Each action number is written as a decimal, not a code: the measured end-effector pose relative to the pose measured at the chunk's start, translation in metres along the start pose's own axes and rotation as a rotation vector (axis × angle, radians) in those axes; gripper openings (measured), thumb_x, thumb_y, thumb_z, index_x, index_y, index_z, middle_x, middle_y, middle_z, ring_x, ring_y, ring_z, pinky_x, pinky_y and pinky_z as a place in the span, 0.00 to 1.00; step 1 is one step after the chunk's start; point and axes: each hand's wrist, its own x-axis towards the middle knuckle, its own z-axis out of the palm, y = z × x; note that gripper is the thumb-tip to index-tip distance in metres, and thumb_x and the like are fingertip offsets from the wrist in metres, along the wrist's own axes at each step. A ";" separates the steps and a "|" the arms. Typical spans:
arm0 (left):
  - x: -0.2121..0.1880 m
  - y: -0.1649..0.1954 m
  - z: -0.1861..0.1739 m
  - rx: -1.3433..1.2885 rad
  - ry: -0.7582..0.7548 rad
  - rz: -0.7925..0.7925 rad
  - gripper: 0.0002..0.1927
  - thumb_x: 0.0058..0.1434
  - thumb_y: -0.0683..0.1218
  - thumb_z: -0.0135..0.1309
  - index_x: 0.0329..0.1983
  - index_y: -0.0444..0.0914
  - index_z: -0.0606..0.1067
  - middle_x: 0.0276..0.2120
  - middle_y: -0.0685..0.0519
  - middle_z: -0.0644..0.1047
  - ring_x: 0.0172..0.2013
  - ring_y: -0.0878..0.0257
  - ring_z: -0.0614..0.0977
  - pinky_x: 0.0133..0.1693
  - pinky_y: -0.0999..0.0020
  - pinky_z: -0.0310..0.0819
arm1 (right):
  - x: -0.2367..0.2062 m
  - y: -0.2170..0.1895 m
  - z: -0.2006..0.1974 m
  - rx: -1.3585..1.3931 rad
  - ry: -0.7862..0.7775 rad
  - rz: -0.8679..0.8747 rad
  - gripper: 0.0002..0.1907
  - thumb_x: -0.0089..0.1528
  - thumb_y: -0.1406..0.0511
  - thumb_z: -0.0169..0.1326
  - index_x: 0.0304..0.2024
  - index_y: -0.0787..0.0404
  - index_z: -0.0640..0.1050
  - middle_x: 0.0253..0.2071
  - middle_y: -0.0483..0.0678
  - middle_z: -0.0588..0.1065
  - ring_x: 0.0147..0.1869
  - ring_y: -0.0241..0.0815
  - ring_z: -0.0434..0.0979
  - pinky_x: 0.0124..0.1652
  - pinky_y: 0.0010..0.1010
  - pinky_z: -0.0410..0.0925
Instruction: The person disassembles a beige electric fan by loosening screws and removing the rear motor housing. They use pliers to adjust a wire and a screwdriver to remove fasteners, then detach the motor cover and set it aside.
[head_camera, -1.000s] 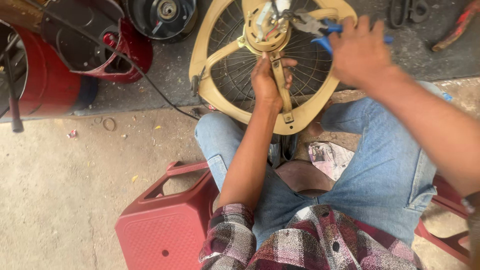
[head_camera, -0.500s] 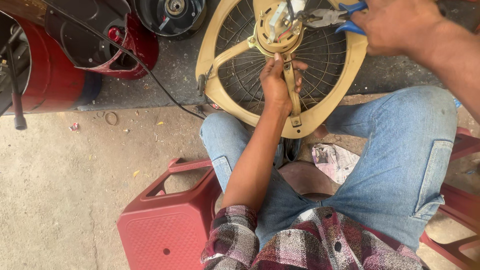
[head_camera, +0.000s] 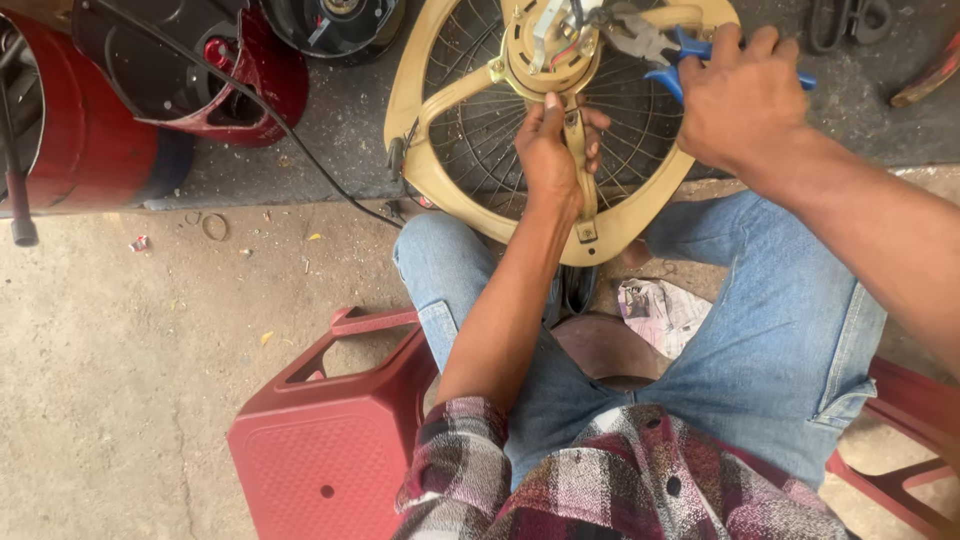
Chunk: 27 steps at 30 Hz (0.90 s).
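Beige fan guard (head_camera: 440, 110) propped on the knees at 12 o'clock. Left hand (head_camera: 555, 150) wrapped tight round its bottom spoke; right hand (head_camera: 740, 105) at 1 o'clock squeezing blue-handled pliers (head_camera: 650, 45), nose at the hub (head_camera: 548, 48).

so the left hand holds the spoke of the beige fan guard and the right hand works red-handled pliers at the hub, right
Not quite: the pliers have blue handles, not red, as the head view shows. The rest holds: the left hand grips a spoke of the beige fan guard, and the right hand works the pliers at the hub.
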 end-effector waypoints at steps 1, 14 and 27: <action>0.003 0.001 0.000 0.020 -0.004 0.013 0.17 0.77 0.51 0.38 0.45 0.32 0.69 0.26 0.42 0.78 0.15 0.64 0.72 0.15 0.70 0.62 | -0.002 -0.003 0.001 0.012 0.041 0.008 0.21 0.56 0.55 0.60 0.46 0.61 0.80 0.46 0.59 0.73 0.50 0.61 0.73 0.46 0.50 0.67; 0.004 0.016 -0.023 0.053 -0.197 -0.074 0.15 0.73 0.47 0.46 0.53 0.29 0.72 0.35 0.41 0.80 0.26 0.58 0.80 0.26 0.65 0.76 | -0.038 -0.023 0.041 0.322 0.259 0.188 0.28 0.57 0.68 0.57 0.61 0.63 0.75 0.65 0.65 0.61 0.73 0.68 0.53 0.69 0.69 0.47; -0.010 0.031 -0.021 0.372 -0.091 -0.096 0.13 0.71 0.49 0.53 0.46 0.32 0.73 0.34 0.43 0.81 0.30 0.58 0.83 0.32 0.65 0.77 | -0.064 0.055 0.108 0.888 -0.091 0.894 0.21 0.59 0.55 0.70 0.44 0.64 0.82 0.45 0.62 0.79 0.52 0.58 0.81 0.57 0.47 0.70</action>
